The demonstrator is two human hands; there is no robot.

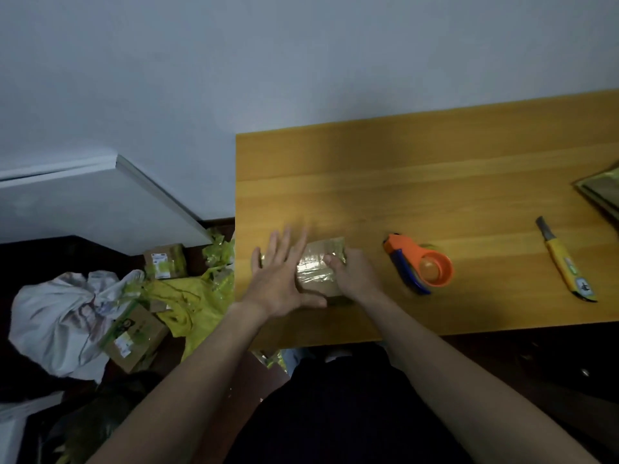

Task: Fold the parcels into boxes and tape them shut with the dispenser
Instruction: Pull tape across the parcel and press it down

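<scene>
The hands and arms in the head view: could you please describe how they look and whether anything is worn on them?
Both arms are bare up to the bottom edge of the picture, with no sleeves in view. The left hand and the right hand wear no gloves. I can see no watch, ring or bracelet on either, though the picture is somewhat blurred.

box point(320, 271): small brown cardboard one, shiny clear tape across the top, lying flat near the table's left front corner, partly hidden by hands
dispenser point(418, 267): orange and blue, tape roll in it, on the table at 3 o'clock from the box, not touching
</scene>
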